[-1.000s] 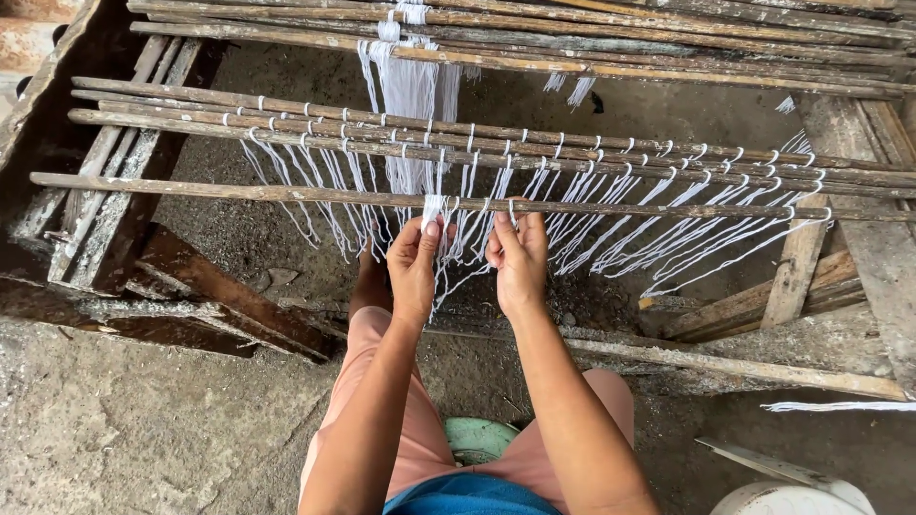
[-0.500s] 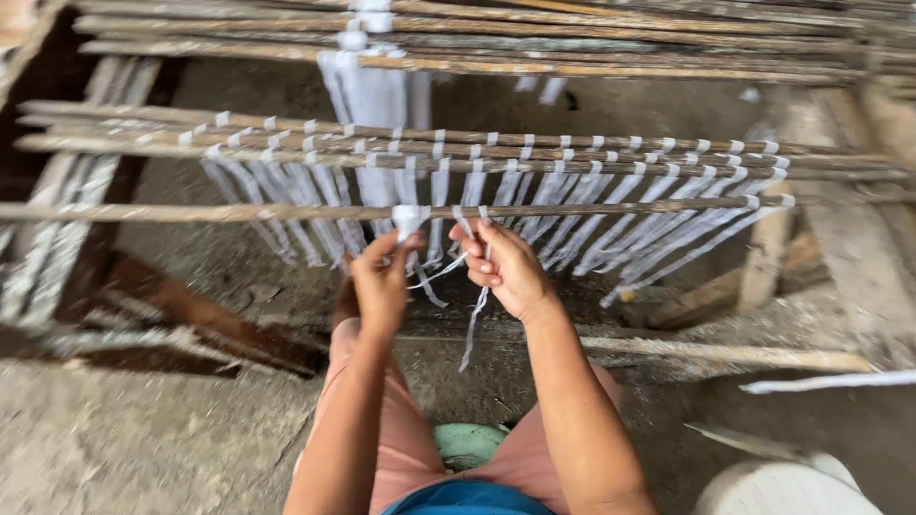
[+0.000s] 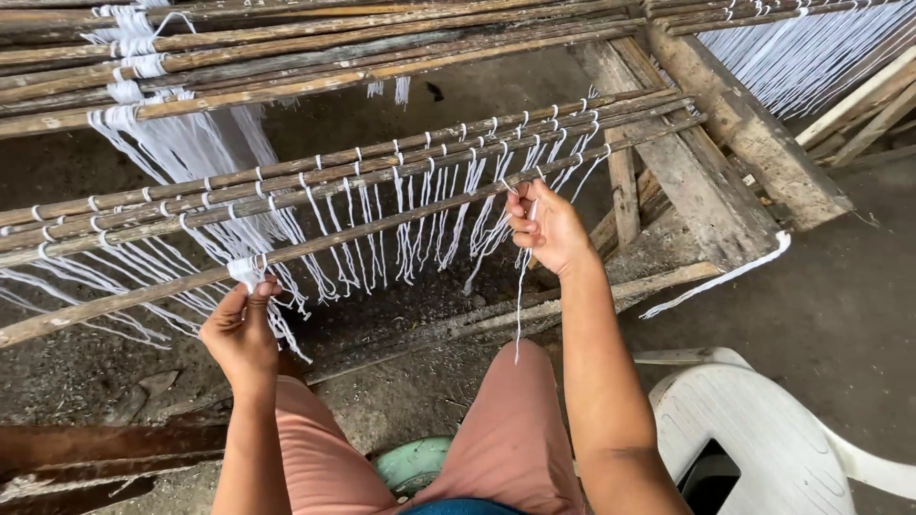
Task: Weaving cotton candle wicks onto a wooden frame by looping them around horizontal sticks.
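A frame of long bamboo rods runs across in front of me, hung with many loops of white string. My left hand pinches a small bundle of white strings at the nearest rod, on the left. My right hand is raised further right and holds a single white strand that hangs down toward my knee. A thicker bunch of white yarn drapes from the upper rods at the back left.
A white plastic chair stands at my right. Heavy wooden beams of the frame slope away on the right, with more white threads beyond. A wooden plank lies low at the left. A green round object sits between my knees.
My hands have moved apart: the right hand went right with one strand, the left stayed on the bundle. The view has swung to the right, bringing the chair and beams in.
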